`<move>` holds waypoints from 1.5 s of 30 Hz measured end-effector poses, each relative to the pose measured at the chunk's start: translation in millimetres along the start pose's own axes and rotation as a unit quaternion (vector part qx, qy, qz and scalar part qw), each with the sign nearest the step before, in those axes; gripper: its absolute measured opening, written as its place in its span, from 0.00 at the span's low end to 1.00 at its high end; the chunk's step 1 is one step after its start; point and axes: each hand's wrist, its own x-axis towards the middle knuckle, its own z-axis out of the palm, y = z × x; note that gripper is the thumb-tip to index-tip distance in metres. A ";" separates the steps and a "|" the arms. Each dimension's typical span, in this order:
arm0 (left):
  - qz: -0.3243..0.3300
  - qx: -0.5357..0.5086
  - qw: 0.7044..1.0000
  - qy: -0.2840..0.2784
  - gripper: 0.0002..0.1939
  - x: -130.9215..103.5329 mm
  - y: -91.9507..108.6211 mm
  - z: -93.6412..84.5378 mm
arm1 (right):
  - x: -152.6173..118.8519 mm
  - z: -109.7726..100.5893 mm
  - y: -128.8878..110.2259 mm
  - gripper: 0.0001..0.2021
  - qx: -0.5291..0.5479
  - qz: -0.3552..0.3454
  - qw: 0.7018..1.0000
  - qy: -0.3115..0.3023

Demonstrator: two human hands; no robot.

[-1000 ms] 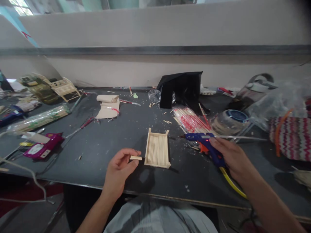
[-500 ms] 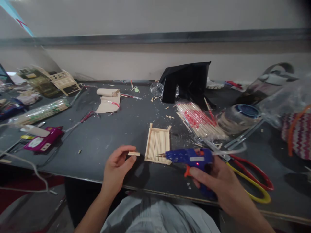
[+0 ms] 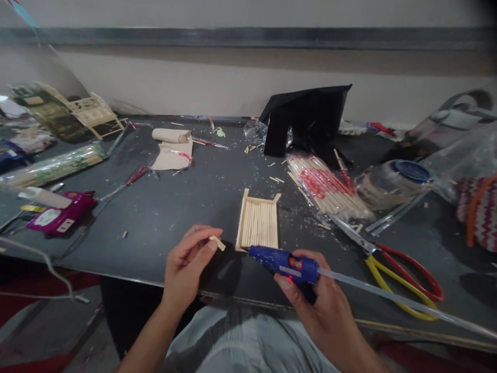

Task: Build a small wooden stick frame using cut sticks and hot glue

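My left hand (image 3: 189, 259) pinches a short piece of wooden stick (image 3: 218, 242) between thumb and forefinger, just left of a small stick panel (image 3: 260, 223). The panel lies flat on the dark table, its parallel sticks framed by raised edge pieces with ends jutting out at the far corners. In my right hand (image 3: 316, 290) is a blue hot glue gun (image 3: 285, 263) with a small red light lit. Its nozzle points left and reaches the panel's near left corner; whether it touches cannot be told. A long clear glue stick (image 3: 380, 296) sticks out of its back.
Scissors (image 3: 404, 277) with red and yellow handles lie right of the glue gun. Behind them are a bag of sticks (image 3: 326, 184), a clear jar (image 3: 394, 184) and a black folded object (image 3: 306, 122). A magenta device (image 3: 62, 212) and a small stick-built chair (image 3: 93, 114) stand left.
My right hand has brought the glue gun left and turned it, so the nozzle moved from the panel's right side to its near left corner. The stick piece in my left hand has tilted.
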 end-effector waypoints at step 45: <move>-0.023 0.019 1.000 0.009 0.05 -10.8 16.4 -13.1 | -13.2 -0.7 -6.5 0.13 -0.041 0.024 0.991 0.126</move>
